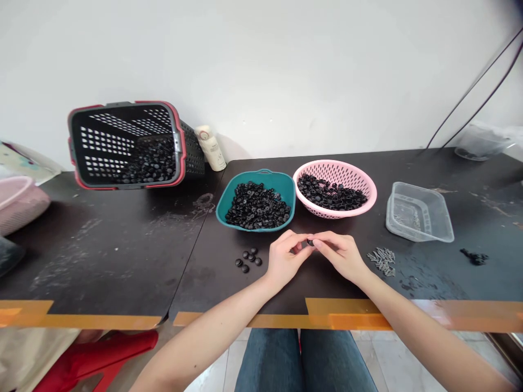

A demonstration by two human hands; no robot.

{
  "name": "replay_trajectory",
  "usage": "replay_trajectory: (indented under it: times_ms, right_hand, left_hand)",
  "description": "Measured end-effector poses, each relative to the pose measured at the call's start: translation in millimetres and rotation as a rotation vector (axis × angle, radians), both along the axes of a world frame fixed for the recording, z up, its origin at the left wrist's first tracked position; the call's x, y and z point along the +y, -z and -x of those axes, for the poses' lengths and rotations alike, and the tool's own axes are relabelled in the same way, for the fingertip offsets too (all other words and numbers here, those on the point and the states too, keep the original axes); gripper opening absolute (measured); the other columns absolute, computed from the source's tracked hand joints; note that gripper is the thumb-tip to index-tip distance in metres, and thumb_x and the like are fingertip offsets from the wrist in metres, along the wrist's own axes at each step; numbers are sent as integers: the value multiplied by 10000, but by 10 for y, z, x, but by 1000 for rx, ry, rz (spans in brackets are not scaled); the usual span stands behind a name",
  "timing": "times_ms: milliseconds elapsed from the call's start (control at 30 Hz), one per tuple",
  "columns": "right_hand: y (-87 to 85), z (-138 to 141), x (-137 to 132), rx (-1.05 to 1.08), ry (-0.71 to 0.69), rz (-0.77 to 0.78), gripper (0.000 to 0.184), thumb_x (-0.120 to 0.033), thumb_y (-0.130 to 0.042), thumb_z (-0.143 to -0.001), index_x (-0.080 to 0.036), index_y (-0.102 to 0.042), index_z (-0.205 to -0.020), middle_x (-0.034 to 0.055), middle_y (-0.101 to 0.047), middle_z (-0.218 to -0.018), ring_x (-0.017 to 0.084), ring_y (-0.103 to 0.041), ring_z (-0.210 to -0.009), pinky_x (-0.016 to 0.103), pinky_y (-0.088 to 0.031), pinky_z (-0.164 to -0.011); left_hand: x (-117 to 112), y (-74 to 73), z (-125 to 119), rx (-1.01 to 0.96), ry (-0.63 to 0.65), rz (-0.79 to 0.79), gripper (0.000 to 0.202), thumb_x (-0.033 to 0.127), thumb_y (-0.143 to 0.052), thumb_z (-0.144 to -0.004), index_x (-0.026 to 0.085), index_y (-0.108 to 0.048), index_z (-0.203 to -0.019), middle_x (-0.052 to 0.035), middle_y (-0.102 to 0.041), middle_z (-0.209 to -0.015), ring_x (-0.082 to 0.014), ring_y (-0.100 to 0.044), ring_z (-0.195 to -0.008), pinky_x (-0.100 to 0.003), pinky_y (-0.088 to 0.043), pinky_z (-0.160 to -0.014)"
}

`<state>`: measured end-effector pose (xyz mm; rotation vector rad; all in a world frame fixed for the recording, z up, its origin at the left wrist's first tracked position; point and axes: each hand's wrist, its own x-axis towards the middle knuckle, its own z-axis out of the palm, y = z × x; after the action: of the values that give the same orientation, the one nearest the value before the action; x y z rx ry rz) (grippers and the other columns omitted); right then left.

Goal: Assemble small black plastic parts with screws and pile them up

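My left hand (pixel 286 256) and my right hand (pixel 341 253) meet over the black table (pixel 122 261), both pinching one small black round part (pixel 310 242) between their fingertips. Just behind them stand a teal basket (pixel 229 198) full of black round parts and a pink colander (pixel 363 182) holding more of them. A small group of loose black parts (pixel 248 259) lies to the left of my left hand. A pile of small grey metal pins (pixel 382 259) lies to the right of my right hand.
A clear plastic tray (pixel 420 213) sits at the right. A black and red crate (pixel 126 144) of black parts lies tipped at the back left, a small bottle (pixel 211 147) beside it. Orange tape (pixel 347 316) lines the table's front edge. A red stool (pixel 98 359) stands below left.
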<state>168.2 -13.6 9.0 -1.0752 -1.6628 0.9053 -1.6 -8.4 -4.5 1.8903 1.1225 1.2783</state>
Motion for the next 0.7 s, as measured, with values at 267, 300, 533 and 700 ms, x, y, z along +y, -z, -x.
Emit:
replay_trajectory:
  times_ms: [267,300,533,700]
  right_hand:
    - [26,30,14,175,1,184,185,-351,-702,-752,-264,-735,-912,33,-730,-887,211,-673,-756,357,-560,-694]
    - [26,33,22,227,-13,246,201,-357,-704,-751,-254,-730,-922,32,-727,-872,200,-670,-740,358,-562,-700]
    - [28,16,63,488,-77,500,222,-312,-753,-711,-207,-643,-873,10,-700,-785,151,-661,-730,321,-566,-722]
    - [51,4,59,561,-96,572,164,-297,-744,-729,-198,-651,-820,-6,-678,-768,134,-655,-742,297,-553,-748]
  left_hand:
    - [9,20,4,14,-40,-41,183,265,-630,-801,212,-701,-961,18,-522,-643,-97,-487,-569,-221,-427,-563]
    - [12,19,4,7,-44,-45,180,267,-634,-799,208,-701,-956,19,-521,-639,-97,-486,-566,-220,-426,-560]
    - [14,5,10,8,-51,-48,191,319,-661,-787,209,-701,-938,21,-521,-647,-91,-479,-561,-218,-426,-561]
    - [13,8,15,19,-38,-69,207,326,-666,-787,204,-697,-951,22,-512,-649,-91,-484,-572,-219,-431,-573]
